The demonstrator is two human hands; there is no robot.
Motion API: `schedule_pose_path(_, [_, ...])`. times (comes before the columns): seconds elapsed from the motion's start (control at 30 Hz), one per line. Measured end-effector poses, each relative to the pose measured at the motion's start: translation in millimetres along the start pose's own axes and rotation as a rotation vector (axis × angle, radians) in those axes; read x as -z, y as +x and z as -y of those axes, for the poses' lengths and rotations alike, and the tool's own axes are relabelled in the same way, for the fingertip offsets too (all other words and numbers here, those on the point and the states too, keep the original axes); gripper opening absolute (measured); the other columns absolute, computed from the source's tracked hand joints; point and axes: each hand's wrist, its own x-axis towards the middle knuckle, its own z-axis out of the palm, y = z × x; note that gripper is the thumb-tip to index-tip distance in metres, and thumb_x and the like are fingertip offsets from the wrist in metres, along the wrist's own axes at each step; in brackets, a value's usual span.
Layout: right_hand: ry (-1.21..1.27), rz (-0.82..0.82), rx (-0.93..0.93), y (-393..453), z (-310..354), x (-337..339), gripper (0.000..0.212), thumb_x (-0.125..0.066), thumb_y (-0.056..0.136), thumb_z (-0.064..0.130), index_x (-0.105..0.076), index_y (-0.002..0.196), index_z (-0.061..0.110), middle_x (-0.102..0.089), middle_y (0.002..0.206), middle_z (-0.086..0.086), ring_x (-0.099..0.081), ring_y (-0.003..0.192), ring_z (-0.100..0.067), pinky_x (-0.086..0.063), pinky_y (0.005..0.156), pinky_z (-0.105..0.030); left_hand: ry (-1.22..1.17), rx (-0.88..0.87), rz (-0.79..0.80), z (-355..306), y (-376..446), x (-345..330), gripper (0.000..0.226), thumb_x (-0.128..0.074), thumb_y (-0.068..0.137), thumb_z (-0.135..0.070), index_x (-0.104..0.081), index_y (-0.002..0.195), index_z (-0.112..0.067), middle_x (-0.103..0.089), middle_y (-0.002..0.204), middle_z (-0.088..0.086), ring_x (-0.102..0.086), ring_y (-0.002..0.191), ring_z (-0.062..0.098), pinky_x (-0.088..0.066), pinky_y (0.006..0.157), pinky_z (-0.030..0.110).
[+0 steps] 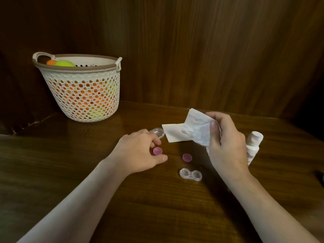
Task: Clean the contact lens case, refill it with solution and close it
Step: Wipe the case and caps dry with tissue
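Observation:
The clear two-well contact lens case lies open on the wooden table, near its front. Beside it are its two purple caps. One cap lies loose just behind the case. My left hand curls round the other cap on the table, with the thumb and fingertips on either side of it. Above the table, to the right of the case, my right hand grips a crumpled white tissue. A white solution bottle stands behind that hand, partly hidden.
A flat white napkin lies behind the caps, with a small clear plastic box at its left. A white perforated basket holding orange and yellow-green balls stands at the back left. Wooden walls close the back.

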Motion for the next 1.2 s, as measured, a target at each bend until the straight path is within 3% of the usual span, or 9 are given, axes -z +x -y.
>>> schedule_pose_path(0.13, [0.023, -0.036, -0.049, 3, 0, -1, 0.013, -0.057, 0.109, 0.037, -0.05, 0.119, 0.039, -0.067, 0.098, 0.029, -0.067, 0.089, 0.01, -0.049, 0.057, -0.005, -0.138, 0.035, -0.038, 0, 4, -9, 0.022, -0.078, 0.09, -0.055, -0.07, 0.107, -0.044, -0.063, 0.101, -0.024, -0.063, 0.09, -0.001, -0.047, 0.069, 0.017])
schedule_pose_path(0.23, [0.035, -0.046, -0.027, 3, 0, 0, 0.009, -0.061, 0.107, 0.037, -0.054, 0.111, 0.04, -0.067, 0.091, 0.029, -0.064, 0.095, 0.018, -0.048, 0.064, -0.001, -0.276, 0.024, -0.096, -2, 6, -14, 0.015, -0.08, 0.089, -0.053, -0.071, 0.098, -0.044, -0.065, 0.099, -0.022, -0.067, 0.083, 0.002, -0.05, 0.066, 0.017])
schedule_pose_path(0.33, [0.023, -0.022, 0.029, 1, 1, 1, 0.012, -0.065, 0.105, 0.036, -0.057, 0.108, 0.044, -0.068, 0.096, 0.031, -0.064, 0.101, 0.015, -0.049, 0.067, -0.002, -0.524, -0.014, -0.19, -10, 4, -14, 0.017, -0.081, 0.09, -0.048, -0.074, 0.103, -0.041, -0.074, 0.093, -0.02, -0.071, 0.083, -0.006, -0.057, 0.065, 0.014])
schedule_pose_path(0.47, [0.032, 0.023, 0.15, -3, 8, 2, 0.013, -0.068, 0.102, 0.037, -0.061, 0.109, 0.046, -0.064, 0.098, 0.037, -0.062, 0.105, 0.018, -0.05, 0.078, -0.002, -0.763, -0.081, -0.256, -27, -2, -15, 0.025, -0.084, 0.09, -0.034, -0.078, 0.113, -0.029, -0.079, 0.095, -0.017, -0.075, 0.091, -0.003, -0.061, 0.075, 0.015])
schedule_pose_path(0.6, [0.028, 0.135, 0.305, -4, 13, 2, 0.01, -0.076, 0.099, 0.033, -0.076, 0.109, 0.035, -0.069, 0.106, 0.027, -0.065, 0.108, 0.006, -0.049, 0.087, -0.008, -0.92, -0.06, -0.237, -39, -4, -16, 0.036, -0.084, 0.091, -0.018, -0.077, 0.125, -0.023, -0.081, 0.106, -0.014, -0.077, 0.096, -0.003, -0.06, 0.077, 0.014])
schedule_pose_path(0.77, [0.05, 0.227, 0.307, -5, 13, -1, 0.02, -0.075, 0.097, 0.029, -0.08, 0.115, 0.036, -0.064, 0.109, 0.026, -0.062, 0.11, 0.005, -0.049, 0.086, -0.007, -1.057, -0.017, -0.203, -38, -2, -16, 0.039, -0.082, 0.091, -0.009, -0.075, 0.125, -0.025, -0.08, 0.114, -0.013, -0.076, 0.104, -0.001, -0.062, 0.087, 0.019])
schedule_pose_path(0.97, [0.078, 0.278, 0.327, -5, 10, -1, 0.027, -0.076, 0.098, 0.016, -0.08, 0.119, 0.031, -0.069, 0.114, 0.022, -0.064, 0.114, 0.003, -0.048, 0.093, -0.008, -1.199, -0.01, -0.086, -36, -2, -15, 0.043, -0.077, 0.095, -0.005, -0.072, 0.137, -0.015, -0.077, 0.13, -0.002, -0.073, 0.122, 0.012, -0.057, 0.109, 0.043])
schedule_pose_path(1.13, [0.125, 0.282, 0.281, -5, 11, 1, 0.051, -0.074, 0.093, -0.007, -0.076, 0.126, 0.032, -0.07, 0.12, 0.023, -0.063, 0.114, 0.011, -0.051, 0.075, -0.001, -1.323, -0.053, -0.05, -35, -2, -13, 0.035, -0.073, 0.098, -0.005, -0.074, 0.128, -0.024, -0.079, 0.128, -0.004, -0.074, 0.121, 0.013, -0.059, 0.105, 0.039])
schedule_pose_path(1.2, [0.141, 0.283, 0.247, -6, 11, 1, 0.054, -0.075, 0.092, -0.008, -0.076, 0.124, 0.035, -0.072, 0.118, 0.024, -0.064, 0.111, 0.011, -0.052, 0.074, -0.002, -1.318, -0.05, -0.077, -34, -1, -14, 0.038, -0.075, 0.097, -0.007, -0.073, 0.132, -0.019, -0.078, 0.128, -0.003, -0.074, 0.12, 0.014, -0.06, 0.104, 0.04])
